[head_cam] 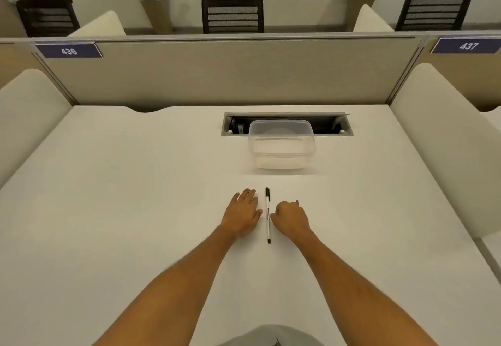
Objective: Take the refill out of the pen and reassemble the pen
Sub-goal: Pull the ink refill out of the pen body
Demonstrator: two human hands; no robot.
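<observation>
A white pen (267,217) with a black cap and a black end lies on the white desk (135,196), pointing away from me. My left hand (242,214) rests flat on the desk just left of the pen, fingers straight and thumb close to the barrel. My right hand (291,218) lies just right of the pen with its fingers curled under. A thin dark tip, apparently the refill (297,202), sticks out past its knuckles. The rest of that piece is hidden in the hand.
A clear plastic container (282,143) stands beyond the pen, in front of an open cable tray (287,124) set into the desk. A beige partition (230,74) closes the far edge, and padded dividers (439,142) flank both sides.
</observation>
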